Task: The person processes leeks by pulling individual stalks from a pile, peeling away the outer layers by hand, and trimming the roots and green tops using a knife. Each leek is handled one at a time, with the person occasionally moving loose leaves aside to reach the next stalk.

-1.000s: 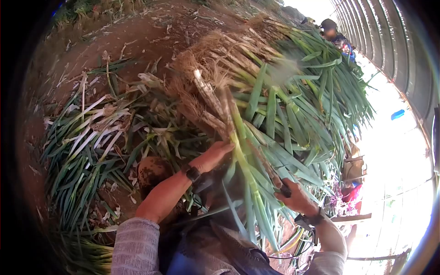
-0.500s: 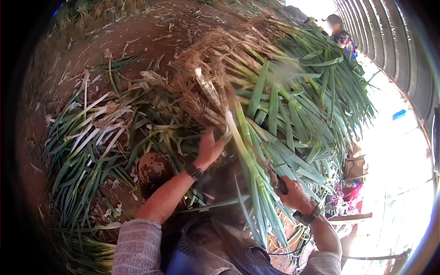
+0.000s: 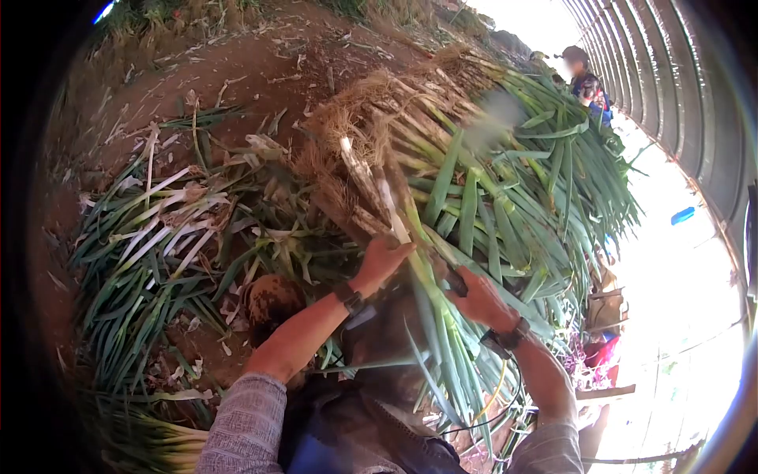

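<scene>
A large green onion point(image 3: 427, 286) lies slanted in front of me, its white stem up and its green leaves hanging down to the right. My left hand point(image 3: 384, 262) is closed round the stem, just below the white part. My right hand point(image 3: 482, 300) is closed beside the leaves on a dark-handled tool point(image 3: 455, 280), whose working end I cannot make out. Beyond both hands is a big pile of unpeeled green onions point(image 3: 505, 178), with brown roots toward the left and leaves toward the right.
On the left, cleaner green onions with white stems point(image 3: 162, 229) lie on brown soil point(image 3: 237, 47) among stripped leaves. Another bundle point(image 3: 170, 442) is at the lower left. A yellow hose point(image 3: 494, 391) hangs below my right wrist. A person point(image 3: 588, 83) is at the far right, near a ribbed wall point(image 3: 671, 87).
My left hand has moved slightly right and down along the onion's stem. My right hand has moved up and left, closer to my left hand, with the dark-handled tool.
</scene>
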### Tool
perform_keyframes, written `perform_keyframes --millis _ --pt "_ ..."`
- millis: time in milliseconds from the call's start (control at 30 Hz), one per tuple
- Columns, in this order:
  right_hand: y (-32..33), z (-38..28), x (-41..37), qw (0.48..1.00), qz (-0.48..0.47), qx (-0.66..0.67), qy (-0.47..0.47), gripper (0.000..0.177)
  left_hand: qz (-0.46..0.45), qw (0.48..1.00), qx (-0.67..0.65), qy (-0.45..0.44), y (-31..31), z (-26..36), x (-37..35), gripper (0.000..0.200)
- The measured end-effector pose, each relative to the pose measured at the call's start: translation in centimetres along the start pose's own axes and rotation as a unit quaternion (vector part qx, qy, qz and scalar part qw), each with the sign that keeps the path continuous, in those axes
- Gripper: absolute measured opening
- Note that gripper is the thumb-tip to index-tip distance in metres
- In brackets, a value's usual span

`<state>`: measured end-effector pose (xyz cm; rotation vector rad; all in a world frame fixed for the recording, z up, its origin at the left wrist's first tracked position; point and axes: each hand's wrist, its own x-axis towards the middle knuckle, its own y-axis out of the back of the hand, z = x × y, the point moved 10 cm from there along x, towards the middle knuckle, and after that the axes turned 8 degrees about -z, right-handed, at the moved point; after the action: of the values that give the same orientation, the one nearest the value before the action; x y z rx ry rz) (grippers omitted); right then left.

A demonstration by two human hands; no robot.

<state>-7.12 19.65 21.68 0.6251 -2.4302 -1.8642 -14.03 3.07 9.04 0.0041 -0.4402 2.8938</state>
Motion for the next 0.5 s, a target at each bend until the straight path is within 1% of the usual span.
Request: perform_keyframes --millis 67,133,233,300,333,400,433,467,500 --pt "0.3 -0.3 1.8 1.000 -0.006 -0.009 0.007 0.037 -0.025 0.996 -0.043 0.077 -0.3 -0.4 -0.5 0.026" --pt "0.8 -1.2 3.1 0.999 0.008 -0.005 0.033 0.037 -0.019 0.998 -0.025 0.055 -0.1 0.0 -0.5 0.026" --pt "1.0 -1.3 5.1 1.000 -0.012 -0.002 0.014 0.037 -0.005 1.000 -0.007 0.016 -0.1 0.5 -0.3 0.027" --pt "2.0 -1.5 6.3 0.999 0.033 -0.024 0.029 0.037 0.003 1.000 -0.008 -0.002 0.1 0.3 -0.2 0.028" --pt "2.2 -1.7 6.3 0.999 0.034 -0.025 0.030 0.037 -0.004 1.000 0.014 -0.007 0.0 0.2 0.0 0.030" --pt "1.8 -1.6 6.4 0.996 -0.033 -0.086 -0.013 0.036 -0.005 0.999 0.038 -0.019 0.5 1.2 0.1 0.033" --pt "1.6 -2.6 5.7 0.996 -0.058 -0.071 0.003 0.037 0.000 0.999 0.047 -0.016 0.6 1.8 -0.4 0.032" --pt "1.5 -2.3 5.5 0.996 -0.059 -0.071 0.002 0.037 0.002 0.998 0.054 -0.013 0.5 2.2 -0.8 0.031" --pt "1.9 -1.7 5.3 0.997 -0.036 -0.061 -0.010 0.036 -0.001 0.999 0.052 -0.012 0.4 0.8 -0.3 0.031"
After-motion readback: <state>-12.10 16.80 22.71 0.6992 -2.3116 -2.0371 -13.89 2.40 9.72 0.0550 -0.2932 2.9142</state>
